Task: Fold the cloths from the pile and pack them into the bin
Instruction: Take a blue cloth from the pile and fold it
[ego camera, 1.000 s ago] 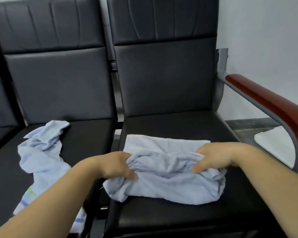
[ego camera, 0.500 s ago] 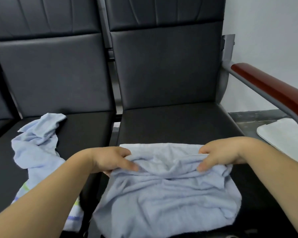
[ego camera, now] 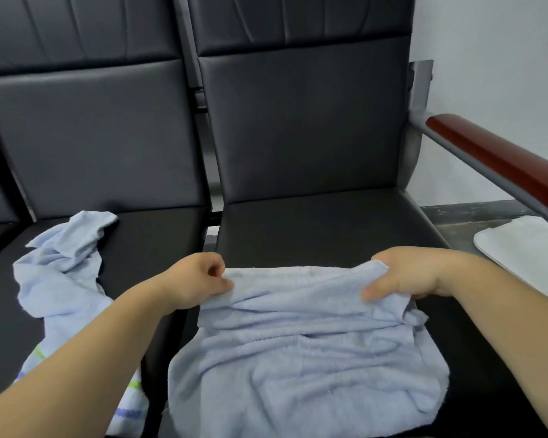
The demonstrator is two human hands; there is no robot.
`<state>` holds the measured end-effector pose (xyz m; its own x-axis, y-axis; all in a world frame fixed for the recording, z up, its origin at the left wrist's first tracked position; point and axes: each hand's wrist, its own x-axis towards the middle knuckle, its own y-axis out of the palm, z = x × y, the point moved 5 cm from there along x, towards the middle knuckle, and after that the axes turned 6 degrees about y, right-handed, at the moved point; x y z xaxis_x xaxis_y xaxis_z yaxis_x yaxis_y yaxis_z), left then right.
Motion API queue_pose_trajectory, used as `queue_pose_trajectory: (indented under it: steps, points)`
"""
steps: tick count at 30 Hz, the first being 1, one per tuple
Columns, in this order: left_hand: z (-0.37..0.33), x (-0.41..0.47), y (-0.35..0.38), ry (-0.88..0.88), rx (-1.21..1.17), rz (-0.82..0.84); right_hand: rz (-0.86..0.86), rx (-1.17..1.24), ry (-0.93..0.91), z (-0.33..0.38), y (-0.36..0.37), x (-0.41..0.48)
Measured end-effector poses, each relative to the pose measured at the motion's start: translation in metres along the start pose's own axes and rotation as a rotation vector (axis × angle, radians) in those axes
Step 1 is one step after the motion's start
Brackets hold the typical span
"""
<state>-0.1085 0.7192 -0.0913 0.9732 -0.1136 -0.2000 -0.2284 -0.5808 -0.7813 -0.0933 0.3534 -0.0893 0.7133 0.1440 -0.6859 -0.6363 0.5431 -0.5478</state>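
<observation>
We see a light blue cloth lying wrinkled on the right black chair seat. The left hand pinches its far left corner; the right hand grips its far right corner. Left of that seat, a crumpled pile rests on the neighbouring seat. A red-brown armrest stands right, a white lid-like object beyond it. No writing is readable.
</observation>
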Motion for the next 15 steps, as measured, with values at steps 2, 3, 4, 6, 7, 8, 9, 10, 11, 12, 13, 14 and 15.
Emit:
queue_pose_trajectory:
  steps: [2,3,4,6,7,8,9,10,11,12,13,14,15]
  points:
    - [0.000,0.001,-0.008,0.025,0.078,-0.099,-0.047,0.082,0.010,0.001,-0.004,0.002]
    - [0.000,0.002,-0.010,0.027,0.076,-0.142,-0.079,0.109,0.045,-0.001,-0.006,0.003]
    - [0.001,0.003,-0.011,0.026,0.057,-0.175,-0.108,0.117,0.083,-0.004,-0.007,0.005]
    - [0.000,0.006,-0.007,0.016,0.037,-0.191,-0.146,0.076,0.121,-0.007,-0.007,0.007]
    - [-0.001,0.007,-0.004,0.013,0.050,-0.185,-0.165,0.020,0.120,-0.007,-0.007,0.009]
    - [-0.002,0.010,0.000,0.013,0.066,-0.182,-0.191,-0.046,0.114,-0.008,-0.006,0.011]
    - [-0.004,0.012,0.003,0.013,0.071,-0.186,-0.225,-0.111,0.102,-0.007,-0.006,0.013]
    - [-0.005,0.015,0.006,0.014,0.063,-0.191,-0.260,-0.167,0.095,-0.006,-0.007,0.015]
    - [-0.005,0.017,0.009,0.010,0.050,-0.195,-0.290,-0.205,0.094,-0.005,-0.007,0.017]
    - [-0.005,0.020,0.012,-0.003,0.040,-0.193,-0.317,-0.235,0.102,-0.004,-0.008,0.018]
    - [-0.003,0.022,0.015,-0.022,0.037,-0.192,-0.336,-0.273,0.110,-0.003,-0.008,0.019]
    - [-0.002,0.024,0.016,-0.039,0.043,-0.191,-0.357,-0.308,0.121,-0.003,-0.007,0.020]
    - [-0.001,0.027,0.017,-0.050,0.054,-0.194,-0.372,-0.351,0.122,-0.002,-0.007,0.022]
